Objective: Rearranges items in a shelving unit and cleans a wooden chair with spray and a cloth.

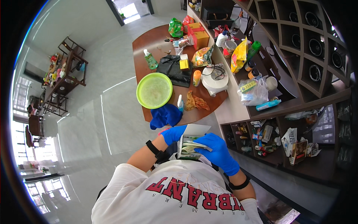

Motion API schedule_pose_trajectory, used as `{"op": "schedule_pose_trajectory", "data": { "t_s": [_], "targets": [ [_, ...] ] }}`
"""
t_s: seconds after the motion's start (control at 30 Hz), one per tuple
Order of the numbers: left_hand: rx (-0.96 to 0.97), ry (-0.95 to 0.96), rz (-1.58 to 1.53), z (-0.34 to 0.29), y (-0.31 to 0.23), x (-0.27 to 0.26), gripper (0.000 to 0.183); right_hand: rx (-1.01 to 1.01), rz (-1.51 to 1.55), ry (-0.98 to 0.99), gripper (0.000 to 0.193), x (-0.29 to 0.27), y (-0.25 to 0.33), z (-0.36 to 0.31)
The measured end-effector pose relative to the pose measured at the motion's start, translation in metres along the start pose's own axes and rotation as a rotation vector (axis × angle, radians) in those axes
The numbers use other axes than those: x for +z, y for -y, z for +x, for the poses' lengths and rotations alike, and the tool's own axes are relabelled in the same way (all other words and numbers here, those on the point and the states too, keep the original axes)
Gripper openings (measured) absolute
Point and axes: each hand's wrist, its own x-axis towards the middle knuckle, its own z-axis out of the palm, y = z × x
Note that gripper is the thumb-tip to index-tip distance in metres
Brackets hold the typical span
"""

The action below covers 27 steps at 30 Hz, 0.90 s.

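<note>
Close to my chest, my left hand [174,135], in a blue glove, grips an open carton [197,129] from its left side. The carton's white flap stands up, and its lower part looks dark green. Several flat pale sachets [191,145] fill its opening. My right hand [220,153], also gloved in blue, has its fingers closed on some of these sachets at the carton's right side. Its fingertips are partly hidden among them. Beyond my hands, at the near table edge, lie a dark blue cloth [166,115], a small white-and-blue bottle [181,102] and a crumpled orange-brown cloth [195,101].
The brown table [141,56] bears a lime-green basin [138,91], a green liquid bottle [150,59], black plastic bags [169,69], an orange can [197,77] and a white round appliance [214,84]. At the right stand cluttered dark shelves [268,156] and a counter with a plastic bag [253,93].
</note>
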Motion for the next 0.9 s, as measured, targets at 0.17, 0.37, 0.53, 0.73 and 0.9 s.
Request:
{"op": "schedule_pose_trajectory", "data": {
  "t_s": [0.17, 0.37, 0.53, 0.73, 0.9],
  "targets": [
    [0.003, 0.012, 0.035, 0.001, 0.001, -0.002, 0.041, -0.081, -0.061, -0.014, 0.031, 0.007, 0.003, 0.003],
    [0.227, 0.059, 0.686, -0.001, -0.005, 0.005, 0.043, -0.058, -0.055, -0.083, 0.033, 0.005, 0.002, 0.002],
    [0.022, -0.002, -0.102, 0.0, -0.003, 0.009, 0.049, -0.329, -0.37, 0.024, 0.025, 0.019, -0.002, -0.007],
    [-0.047, -0.104, -0.056, -0.003, -0.003, 0.014, 0.05, -0.199, -0.177, 0.069, 0.025, 0.022, 0.004, -0.013],
    [-0.05, -0.017, -0.054, 0.001, 0.003, 0.01, 0.046, 0.153, 0.021, 0.2, 0.025, 0.019, 0.005, -0.003]
  ]
}}
